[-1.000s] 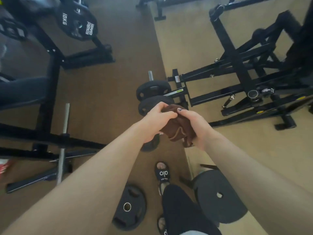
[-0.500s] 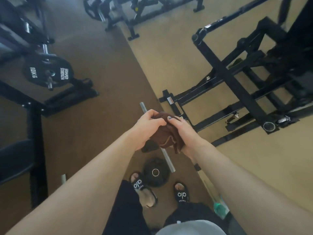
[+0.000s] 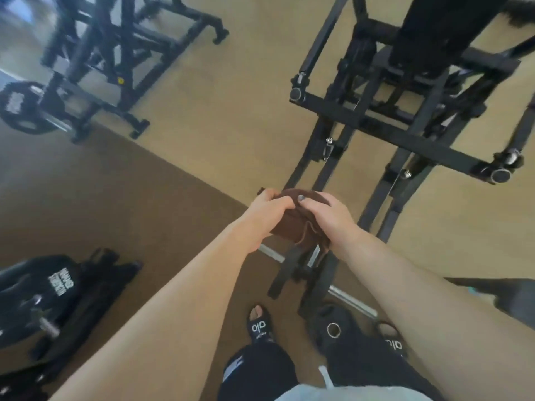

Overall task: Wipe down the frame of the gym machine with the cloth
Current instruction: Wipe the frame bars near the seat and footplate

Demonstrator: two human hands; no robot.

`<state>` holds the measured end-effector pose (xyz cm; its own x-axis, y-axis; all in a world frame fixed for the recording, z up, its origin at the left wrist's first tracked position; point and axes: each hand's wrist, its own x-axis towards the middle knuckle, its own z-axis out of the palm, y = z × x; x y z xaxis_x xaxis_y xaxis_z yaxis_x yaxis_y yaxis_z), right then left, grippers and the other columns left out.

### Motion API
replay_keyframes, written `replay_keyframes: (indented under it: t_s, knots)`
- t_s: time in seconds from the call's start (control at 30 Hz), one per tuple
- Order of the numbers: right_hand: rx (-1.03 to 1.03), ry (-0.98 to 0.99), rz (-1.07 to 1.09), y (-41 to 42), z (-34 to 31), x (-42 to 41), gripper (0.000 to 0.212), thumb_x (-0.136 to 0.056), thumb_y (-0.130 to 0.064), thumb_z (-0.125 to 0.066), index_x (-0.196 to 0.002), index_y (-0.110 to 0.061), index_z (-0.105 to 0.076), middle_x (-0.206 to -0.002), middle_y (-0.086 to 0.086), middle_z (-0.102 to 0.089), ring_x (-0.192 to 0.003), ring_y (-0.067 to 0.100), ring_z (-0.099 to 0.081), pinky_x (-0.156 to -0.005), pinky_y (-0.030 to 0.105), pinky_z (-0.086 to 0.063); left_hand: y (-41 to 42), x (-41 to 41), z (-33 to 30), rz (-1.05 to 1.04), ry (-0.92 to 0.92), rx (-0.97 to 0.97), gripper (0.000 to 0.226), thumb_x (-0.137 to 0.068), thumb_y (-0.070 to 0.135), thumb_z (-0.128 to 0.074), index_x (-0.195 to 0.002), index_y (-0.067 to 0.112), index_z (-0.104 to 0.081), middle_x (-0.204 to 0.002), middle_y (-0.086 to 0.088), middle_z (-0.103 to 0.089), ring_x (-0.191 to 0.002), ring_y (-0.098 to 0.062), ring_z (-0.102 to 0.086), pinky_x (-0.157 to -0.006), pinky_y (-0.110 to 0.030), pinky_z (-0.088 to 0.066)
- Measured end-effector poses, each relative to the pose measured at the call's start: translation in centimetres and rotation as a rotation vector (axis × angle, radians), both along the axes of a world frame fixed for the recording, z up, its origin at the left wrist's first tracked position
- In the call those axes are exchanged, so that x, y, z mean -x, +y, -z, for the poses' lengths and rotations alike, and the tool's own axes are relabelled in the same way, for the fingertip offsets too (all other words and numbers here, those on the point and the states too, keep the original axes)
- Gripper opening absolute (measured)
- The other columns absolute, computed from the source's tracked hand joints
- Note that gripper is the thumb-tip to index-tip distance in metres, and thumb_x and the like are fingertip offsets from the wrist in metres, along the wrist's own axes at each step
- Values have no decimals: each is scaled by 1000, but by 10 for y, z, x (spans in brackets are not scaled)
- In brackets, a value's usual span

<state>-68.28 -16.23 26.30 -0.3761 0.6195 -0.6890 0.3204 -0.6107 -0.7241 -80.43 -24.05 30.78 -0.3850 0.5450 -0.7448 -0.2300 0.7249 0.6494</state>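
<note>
A floor of tan boards (image 3: 231, 91) and a dark brown mat (image 3: 95, 204) is filling the view. A large black steel gym machine frame (image 3: 385, 131) is standing from twelve to three o'clock, its base rails running down toward the centre. A second black frame (image 3: 113, 50) is sitting at eleven o'clock, blurred, with a black weight plate (image 3: 20, 107) at ten o'clock. Another black plate with white lettering (image 3: 55, 282) is lying at eight o'clock.

Both forearms are reaching in from the bottom edge. A small dark brown cloth (image 3: 301, 224) is being held bunched between the hands at the centre, above the near end of the machine's rails; whether it is touching the metal is hard to tell. The left hand (image 3: 267, 209) is gripping the cloth's left side with curled fingers. The right hand (image 3: 327, 215) is clasping the right side, fingers bent over the top.

Black slide sandals (image 3: 259, 325) are showing at six o'clock, beside a small black plate (image 3: 333, 328).
</note>
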Motion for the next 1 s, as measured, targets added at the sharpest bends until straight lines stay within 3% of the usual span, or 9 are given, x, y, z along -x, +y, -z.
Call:
replay_keyframes:
  t_s: [0.13,0.27,0.4,0.57,0.63,0.7,0.8,0.9,1.0]
  knots:
    - [-17,-53,96,-19,-3,35,41,-82,-36,-79,-119,-25,-65,-120,10,-70,-100,30,-72,-85,48,-62,-10,46,-1,83,-50,-4,20,-97,19,-55,-117,17,-55,-114,-13,-65,-102,-26,-66,-91,-42,-58]
    - [-29,-86,139,-28,-5,52,79,-79,-46,-77,-150,-33,-45,-146,-1,-50,-118,28,-63,-98,49,-57,-8,71,0,193,40,-18,16,-94,25,-59,-109,20,-57,-112,-10,-66,-102,-25,-65,-96,-44,-55]
    - [-38,-110,192,-36,-1,61,68,-91,-44,-71,-152,-29,-43,-144,3,-53,-111,27,-66,-92,46,-59,-4,83,-2,274,76,-53,20,-88,32,-60,-105,22,-58,-112,-10,-67,-104,-27,-66,-95,-47,-57]
    - [36,-77,196,-38,-11,72,65,-91,-52,-64,-148,-29,-44,-138,9,-59,-100,26,-71,-65,36,-61,-4,97,0,279,82,-86,21,-96,29,-59,-114,18,-58,-108,-7,-68,-102,-24,-67,-93,-43,-58]
    - [55,-72,183,-39,-10,80,76,-82,-62,-64,-150,-37,-41,-144,8,-56,-109,30,-68,-80,45,-59,-4,105,-1,265,104,-106,22,-95,29,-61,-113,18,-57,-107,-7,-68,-100,-24,-67,-88,-41,-57]
    - [-22,-116,153,-42,-8,88,77,-90,-63,-59,-157,-46,-25,-153,1,-47,-129,32,-56,-101,46,-49,-4,114,-2,273,128,-118,23,-93,30,-64,-112,20,-57,-108,-7,-69,-100,-24,-67,-89,-43,-57]
    - [-111,-98,143,-52,-4,107,75,-96,-62,-55,-159,-49,-16,-166,-1,-29,-146,31,-40,-114,46,-39,-13,134,-3,282,131,-128,28,-91,26,-67,-116,20,-55,-108,-7,-68,-104,-27,-68,-92,-48,-58]
    - [-50,5,191,-66,-12,142,70,-89,-69,-59,-153,-53,-33,-157,-5,-44,-134,27,-53,-112,50,-45,-16,162,0,283,74,-142,31,-91,20,-67,-120,16,-56,-103,-5,-68,-100,-26,-69,-87,-44,-58]
    - [-76,1,211,-71,-11,190,62,-86,-69,-63,-143,-49,-50,-141,-4,-58,-118,23,-65,-93,48,-60,-12,201,2,307,28,-173,38,-76,28,-68,-112,19,-58,-98,-6,-69,-92,-27,-69,-77,-40,-52]
